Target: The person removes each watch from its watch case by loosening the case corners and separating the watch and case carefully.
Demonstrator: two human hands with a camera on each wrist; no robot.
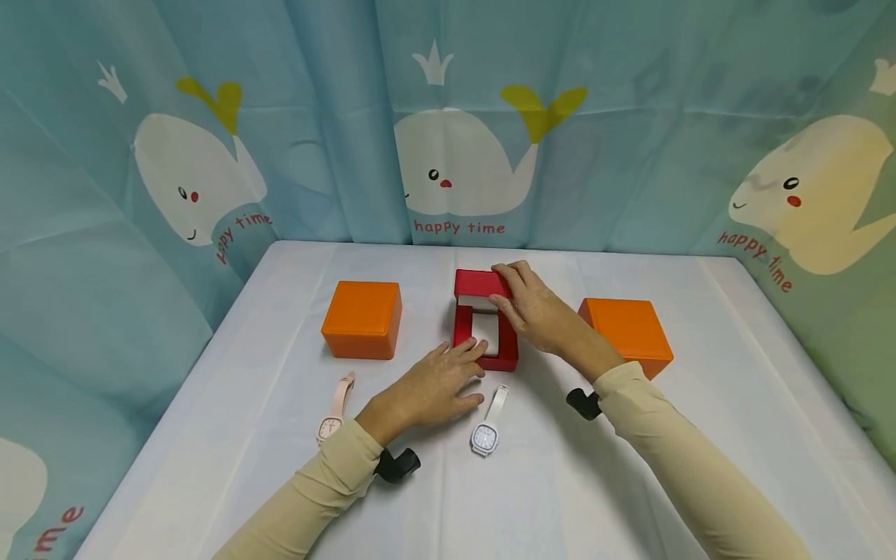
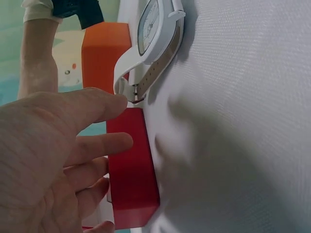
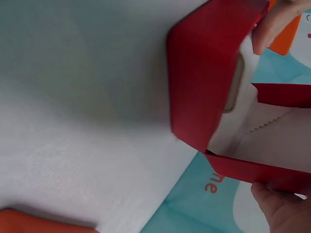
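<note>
Gripping lid [image 1: 476,281] of red box [image 1: 508,346] with right hand [image 1: 537,309], touching rim with spread left hand [image 1: 432,386]. Can read "happy time" on curtain [image 1: 343,171]; can't resolve watch dial [image 1: 484,438].

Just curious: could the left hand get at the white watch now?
Probably yes: the white watch lies uncovered on the table close to the left hand, with nothing visible between them, though that hand is at the red box.

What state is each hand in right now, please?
Left hand: open, at the near end of the red box.
Right hand: closed, holding the raised lid.
</note>
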